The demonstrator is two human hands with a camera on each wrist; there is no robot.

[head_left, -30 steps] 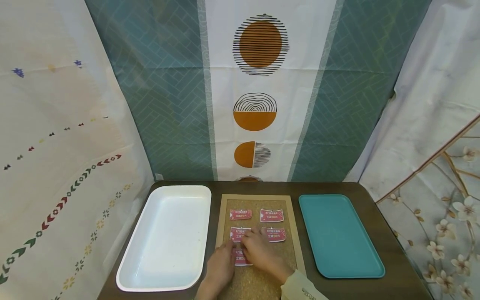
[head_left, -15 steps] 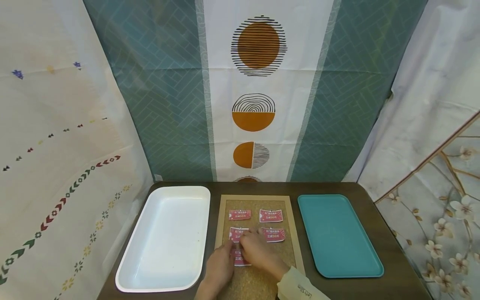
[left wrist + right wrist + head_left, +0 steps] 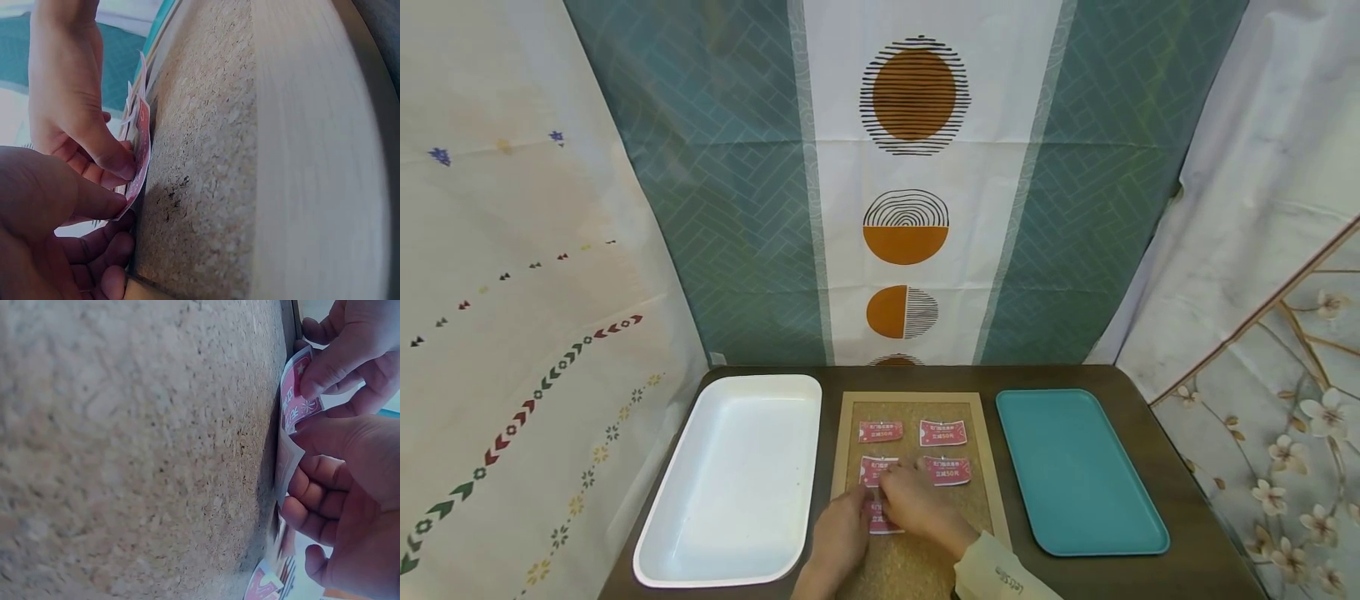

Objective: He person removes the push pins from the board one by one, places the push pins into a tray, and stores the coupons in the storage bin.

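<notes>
Dark wooden table [image 3: 1123, 575], seen from above, with a framed cork board [image 3: 901, 575] lying at its middle. Nearest, the left hand [image 3: 844, 525] pinches the left part of the lowest coupon [image 3: 883, 520], thumb on the printed face and fingers curled behind it; the right hand [image 3: 917, 498], extending from a cream sleeve [image 3: 1003, 573], is nearly closed, thumb and fingertips gripping the coupon at its upper edge. From the head, this coupon appears as a nearly flat red slip with white lettering, partly covered by the hands. Both wrist views, at a low angle, show what that view does not: the paper bends and stands off the cork, its pale border lit. A whitish flap [image 3: 289, 465] in the right wrist view is probably the same coupon's edge, though the angle is poor. Beyond lie two middle coupons [image 3: 951, 472], then two upper coupons [image 3: 943, 432]. A white tray [image 3: 730, 475] and a teal tray [image 3: 1082, 475] flank the board; patterned cloth [image 3: 745, 183] hangs behind.
</notes>
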